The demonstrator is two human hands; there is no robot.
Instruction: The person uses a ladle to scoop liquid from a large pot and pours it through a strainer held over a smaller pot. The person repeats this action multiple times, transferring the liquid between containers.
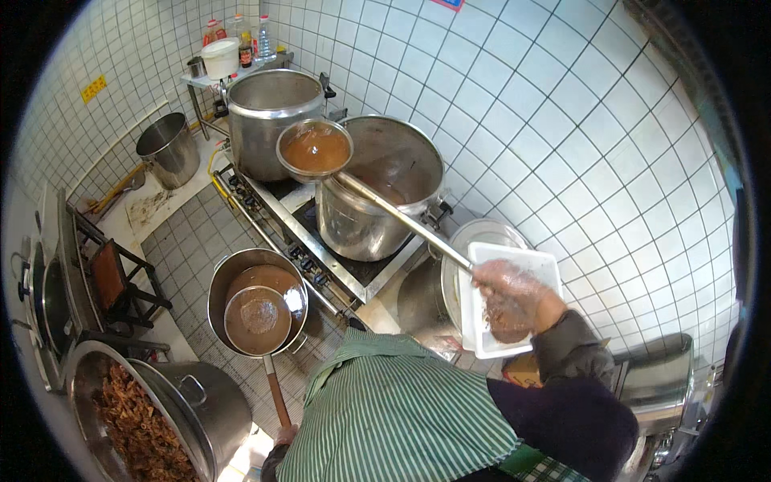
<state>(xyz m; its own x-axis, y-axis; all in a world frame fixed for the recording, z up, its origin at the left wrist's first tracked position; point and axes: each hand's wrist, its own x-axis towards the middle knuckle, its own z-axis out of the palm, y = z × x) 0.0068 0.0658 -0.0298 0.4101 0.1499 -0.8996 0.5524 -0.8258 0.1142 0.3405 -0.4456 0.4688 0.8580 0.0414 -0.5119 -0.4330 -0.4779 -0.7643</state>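
My right hand [506, 286] grips the metal handle of a long ladle [316, 149]. Its bowl, full of brown liquid, is over the near left rim of a large steel pot [391, 226] on the stove. At the lower left, my left hand [288, 434] holds the wooden handle of a round fine-mesh strainer [258, 322]. The strainer rests within a smaller steel pot [218, 301] holding brown liquid, and fine residue and liquid show in its mesh. Below my right hand lies a white plastic tray [545, 265] with a brown mass in it.
A second tall pot [274, 114] stands farther back on the gas stove [337, 268]. An upright steel bucket [171, 153] is at the back left. Near left, a wide basin [81, 373] of browned solids sits by a steel vat [220, 391]. A low stool [111, 274] stands left; tiled walls border the stove.
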